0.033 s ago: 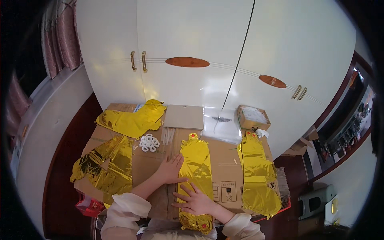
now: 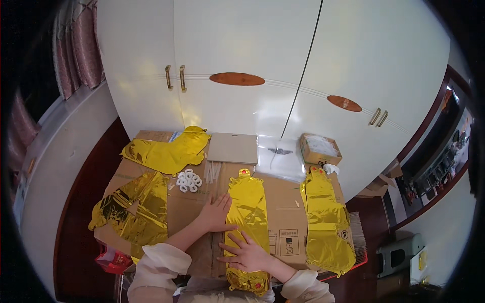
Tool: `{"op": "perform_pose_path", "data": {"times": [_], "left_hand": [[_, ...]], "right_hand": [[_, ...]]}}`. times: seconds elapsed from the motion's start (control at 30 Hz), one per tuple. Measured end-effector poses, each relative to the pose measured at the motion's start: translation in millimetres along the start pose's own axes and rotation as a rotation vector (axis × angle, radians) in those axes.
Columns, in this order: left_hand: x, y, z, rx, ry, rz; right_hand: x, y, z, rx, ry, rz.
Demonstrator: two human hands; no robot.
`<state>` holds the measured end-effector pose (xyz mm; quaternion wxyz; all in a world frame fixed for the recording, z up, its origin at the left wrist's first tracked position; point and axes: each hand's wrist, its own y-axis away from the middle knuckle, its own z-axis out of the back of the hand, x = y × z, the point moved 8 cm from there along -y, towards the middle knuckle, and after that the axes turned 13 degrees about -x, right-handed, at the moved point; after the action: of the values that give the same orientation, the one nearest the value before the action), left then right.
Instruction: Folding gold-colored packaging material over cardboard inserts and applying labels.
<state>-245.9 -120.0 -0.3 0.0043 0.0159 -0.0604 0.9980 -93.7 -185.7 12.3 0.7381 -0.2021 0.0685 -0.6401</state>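
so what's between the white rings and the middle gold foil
In the head view, thin pale sticks lie on cardboard between the white rings and middle gold foil.

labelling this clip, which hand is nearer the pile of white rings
Left. The left hand lies below and right of the white rings; the right hand is farther down and right, on the middle gold foil balloon.

Gold foil piece (image 2: 248, 204): flat, creased, red-spotted at both ends, lying on cardboard (image 2: 285, 217).
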Motion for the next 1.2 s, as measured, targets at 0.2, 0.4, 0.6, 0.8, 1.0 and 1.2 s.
{"op": "perform_pose_path", "data": {"times": [0.2,0.4,0.6,0.8,1.0,1.2], "left_hand": [[5.1,-6.9,5.0,0.043,-0.023,0.03],[5.3,-4.6,13.7,0.004,-0.001,0.059],[-26.7,-12.9,30.4,-0.371,0.108,-0.176],[-44.4,-22.4,3.7,-0.252,0.103,-0.235],[-46.2,-21.9,3.5,-0.236,0.103,-0.248],[-48.6,-19.1,2.4,-0.245,0.065,-0.283]], "right_hand": [[-9.2,-0.1,1.7,-0.048,-0.072,-0.044],[-75.1,9.1,47.4,-0.184,-0.004,-0.375],[-122.7,20.6,49.2,-0.294,0.081,-0.452],[-146.3,23.4,31.5,-0.245,0.137,-0.521],[-147.7,26.1,24.2,-0.191,0.17,-0.534],[-146.0,27.2,27.0,-0.212,0.175,-0.534]]}}
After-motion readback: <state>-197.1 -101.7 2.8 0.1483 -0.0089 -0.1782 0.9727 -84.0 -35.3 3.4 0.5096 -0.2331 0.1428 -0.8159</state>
